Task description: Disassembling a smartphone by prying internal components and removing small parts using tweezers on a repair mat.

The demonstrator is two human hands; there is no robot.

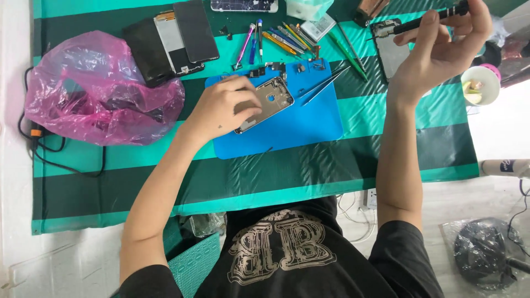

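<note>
My left hand (225,107) rests on an opened phone frame (270,100) that lies on a blue work mat (298,129). Its fingers press the frame's left side. My right hand (441,47) is raised at the upper right, closed around a black screwdriver (428,21) whose tip points left, toward another opened phone (389,52). Metal tweezers (324,85) lie on the mat to the right of the frame. Small phone parts (276,68) sit along the mat's far edge.
A pink plastic bag (94,88) lies at the left on the green striped cloth (331,165). Dark phone screens (171,38) and several coloured tools (281,38) lie at the back. A small white cup (480,85) stands at the right. Black cables (49,152) trail at the left edge.
</note>
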